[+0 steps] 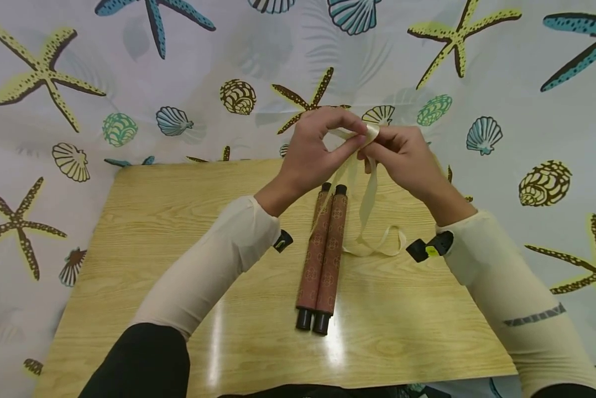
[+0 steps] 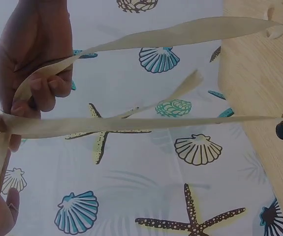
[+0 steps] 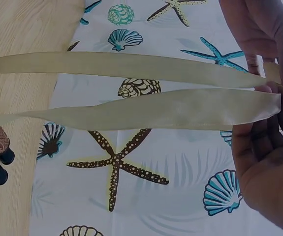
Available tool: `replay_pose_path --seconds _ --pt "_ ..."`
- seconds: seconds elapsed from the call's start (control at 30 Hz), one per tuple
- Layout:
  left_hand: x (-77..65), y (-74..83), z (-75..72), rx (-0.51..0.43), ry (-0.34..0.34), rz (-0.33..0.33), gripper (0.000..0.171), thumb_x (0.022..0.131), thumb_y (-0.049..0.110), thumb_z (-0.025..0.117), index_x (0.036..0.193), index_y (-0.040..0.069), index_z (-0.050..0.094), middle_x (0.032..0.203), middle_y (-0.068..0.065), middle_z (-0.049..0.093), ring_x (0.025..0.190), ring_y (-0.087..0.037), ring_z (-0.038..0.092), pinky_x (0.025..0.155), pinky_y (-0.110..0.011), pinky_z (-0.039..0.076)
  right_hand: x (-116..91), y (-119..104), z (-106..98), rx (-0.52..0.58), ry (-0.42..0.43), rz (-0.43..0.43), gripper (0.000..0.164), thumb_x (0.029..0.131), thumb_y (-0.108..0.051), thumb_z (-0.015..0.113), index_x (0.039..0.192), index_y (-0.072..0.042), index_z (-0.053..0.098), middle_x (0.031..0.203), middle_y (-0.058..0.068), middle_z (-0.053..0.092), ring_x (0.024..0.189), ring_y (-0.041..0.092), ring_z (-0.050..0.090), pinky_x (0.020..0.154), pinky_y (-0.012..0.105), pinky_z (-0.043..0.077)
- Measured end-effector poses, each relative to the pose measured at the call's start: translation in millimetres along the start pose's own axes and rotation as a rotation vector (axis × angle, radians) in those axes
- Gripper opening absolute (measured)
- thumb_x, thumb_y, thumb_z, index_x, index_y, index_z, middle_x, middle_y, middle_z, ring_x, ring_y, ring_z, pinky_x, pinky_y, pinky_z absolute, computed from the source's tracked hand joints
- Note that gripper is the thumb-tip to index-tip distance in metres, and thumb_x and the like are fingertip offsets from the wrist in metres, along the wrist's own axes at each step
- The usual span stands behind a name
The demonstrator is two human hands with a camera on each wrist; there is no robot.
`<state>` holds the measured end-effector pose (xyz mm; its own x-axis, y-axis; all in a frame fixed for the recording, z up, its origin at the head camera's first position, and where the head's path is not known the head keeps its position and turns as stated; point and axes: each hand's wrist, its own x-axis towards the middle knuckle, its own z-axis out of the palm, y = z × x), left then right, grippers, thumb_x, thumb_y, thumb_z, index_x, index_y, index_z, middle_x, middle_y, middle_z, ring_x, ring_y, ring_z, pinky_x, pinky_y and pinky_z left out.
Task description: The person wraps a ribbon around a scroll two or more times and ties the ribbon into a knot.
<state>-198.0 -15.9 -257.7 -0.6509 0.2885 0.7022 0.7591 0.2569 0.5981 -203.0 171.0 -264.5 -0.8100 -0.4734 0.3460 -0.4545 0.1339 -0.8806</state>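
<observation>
My left hand and right hand meet in the air above the far part of the table. Between thumb and fingers, each pinches a cream satin ribbon, which forms a small loop at the fingertips. Lengths of ribbon hang from the hands, and one trails in a curl on the tabletop. Both wrist views show long strands of the ribbon running from the fingers. Below the hands lie two brown patterned scrolls with black end knobs, side by side. Some fingertips are hidden behind the ribbon.
The wood-grain table spreads under the scrolls. A white cloth printed with starfish and shells hangs behind and surrounds the table's sides. Small black devices are fixed at both sleeve cuffs.
</observation>
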Motion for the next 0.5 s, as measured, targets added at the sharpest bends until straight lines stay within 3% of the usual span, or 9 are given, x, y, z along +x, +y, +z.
replay_pose_path --seconds 0.13,0.27,0.4,0.5 --pt "1.3 -0.9 1.0 -0.003 0.005 0.022 0.007 0.086 0.013 0.068 0.089 0.006 0.07 0.09 -0.005 0.071 0.092 -0.014 0.063 0.096 -0.023 0.039 -2 -1 0 0.152 -0.055 0.012 0.017 0.093 -0.001 0.052 0.095 0.001 0.068 0.069 0.002 0.06 0.063 0.017 0.052 0.065 0.027 0.045" --pt "1.2 -1.8 3.3 -0.073 0.009 0.017 0.007 0.085 0.01 0.068 0.089 0.004 0.069 0.09 -0.007 0.071 0.092 -0.015 0.064 0.09 -0.022 0.045 -3 -3 1 0.083 -0.058 0.053 0.012 0.088 -0.003 0.061 0.096 -0.006 0.07 0.06 -0.006 0.051 0.052 0.012 0.039 0.054 0.027 0.036" --pt "-3.9 -2.7 4.0 -0.109 -0.018 -0.07 0.019 0.086 0.014 0.069 0.102 0.005 0.064 0.103 -0.007 0.068 0.099 -0.014 0.062 0.087 -0.023 0.047 -1 -2 2 -0.035 -0.027 0.042 0.008 0.09 -0.011 0.062 0.091 -0.01 0.07 0.057 -0.007 0.048 0.048 0.009 0.036 0.05 0.025 0.033" --pt "-10.6 -6.6 3.2 -0.116 -0.085 -0.17 0.04 0.084 0.02 0.07 0.119 0.009 0.055 0.116 -0.005 0.063 0.105 -0.012 0.061 0.087 -0.023 0.047 2 -1 2 -0.001 -0.002 0.028 0.012 0.092 -0.012 0.059 0.088 -0.007 0.068 0.063 -0.004 0.055 0.054 0.011 0.044 0.055 0.023 0.038"
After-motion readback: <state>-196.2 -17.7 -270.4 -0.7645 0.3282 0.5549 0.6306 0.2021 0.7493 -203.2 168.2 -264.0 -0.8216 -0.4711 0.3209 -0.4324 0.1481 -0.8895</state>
